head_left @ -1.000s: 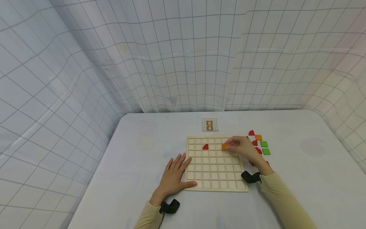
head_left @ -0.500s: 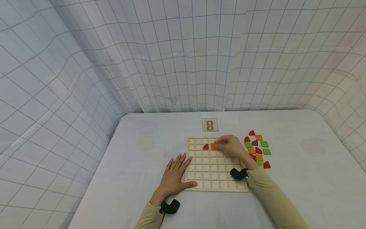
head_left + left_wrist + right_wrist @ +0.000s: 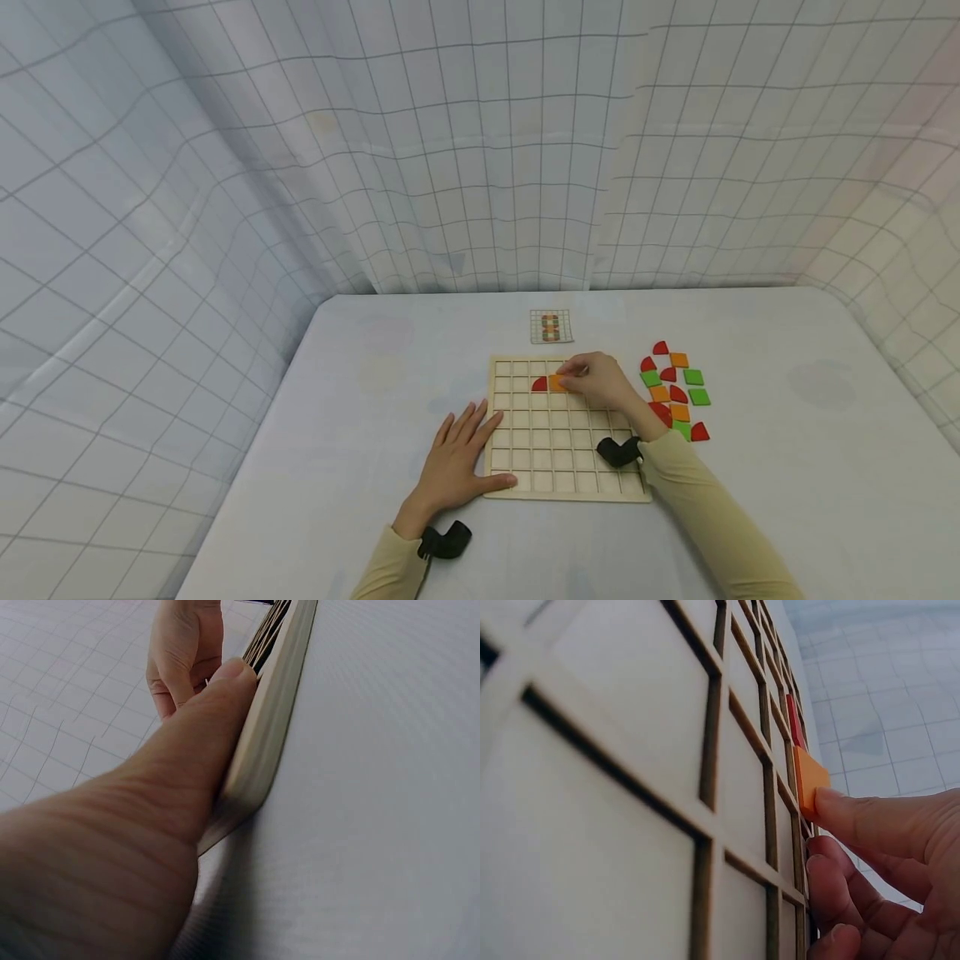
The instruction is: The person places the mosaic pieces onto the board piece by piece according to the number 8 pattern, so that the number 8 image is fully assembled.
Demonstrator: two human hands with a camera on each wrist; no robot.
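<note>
A pale wooden grid board [image 3: 542,438] lies flat on the table, divided into square cells by raised strips. My right hand [image 3: 598,382] pinches an orange square tile [image 3: 557,383] at a cell in the second row, right beside a red quarter-circle tile [image 3: 539,384] set in the board. In the right wrist view, the orange tile [image 3: 810,780] shows between thumb and fingers, close against the strips. My left hand [image 3: 453,461] lies with fingers spread at the board's left edge, its thumb [image 3: 214,712] on the near corner.
Right of the board lie loose red, orange and green tiles, among them a green square [image 3: 699,397] and a red quarter circle [image 3: 700,432]. A small card with a coloured grid pattern [image 3: 551,327] lies behind the board. White gridded curtains [image 3: 480,167] surround the table.
My right hand has carried the orange tile leftward across the board to the cell beside the red tile, uncovering more loose tiles at the right. My left hand stays put.
</note>
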